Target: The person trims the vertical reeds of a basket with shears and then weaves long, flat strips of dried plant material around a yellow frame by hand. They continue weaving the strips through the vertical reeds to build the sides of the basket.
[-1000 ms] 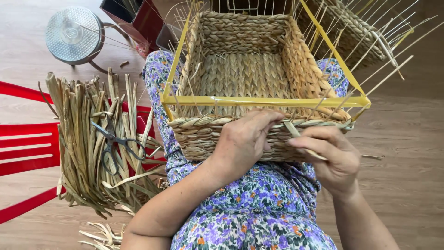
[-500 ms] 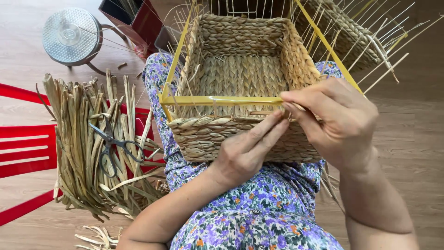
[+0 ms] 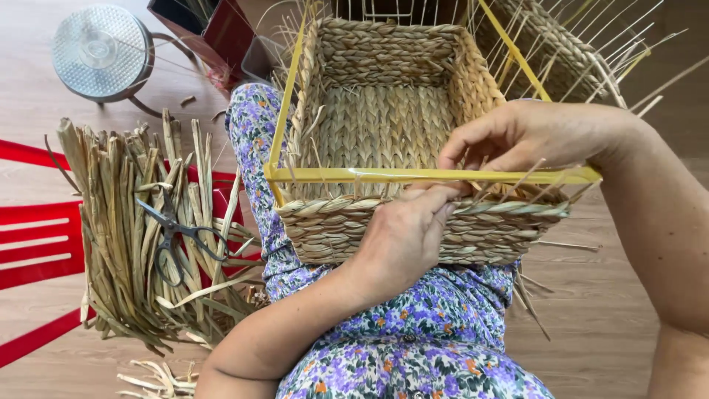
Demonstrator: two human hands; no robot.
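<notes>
Landmark: I take the yellow frame [image 3: 436, 175], the bar that runs left to right across the near top edge of the basket [image 3: 384, 125], as my reference for every place below.

Basket: it rests on my lap, near wall toward me, open mouth up, straight behind the frame.

Braid: the woven rim strand [image 3: 509, 209] lies just under the frame, its long axis parallel to it, left to right.

Left hand: my left hand [image 3: 402, 240] sits below the frame at its middle, palm against the basket's near wall, fingers bent up so the tips touch the braid right at the bar.

Left fingers: narrow, pressed together on the braid, pinning it rather than gripping round it.

Right hand: my right hand [image 3: 532, 133] is above the frame and toward its right half, reaching down over the bar from behind.

Right fingers: curled close, tips pinched on thin strands [image 3: 517, 181] at the frame; I cannot tell how many.

Key relation: both sets of fingertips meet at one spot just right of the frame's middle, left from below, right from above; the braid runs rightward from there, so my right hand is nearer its loose stretch.

Beside me: the reeds [image 3: 125, 236] lie well left of the frame, with scissors [image 3: 173, 240] on top.
</notes>
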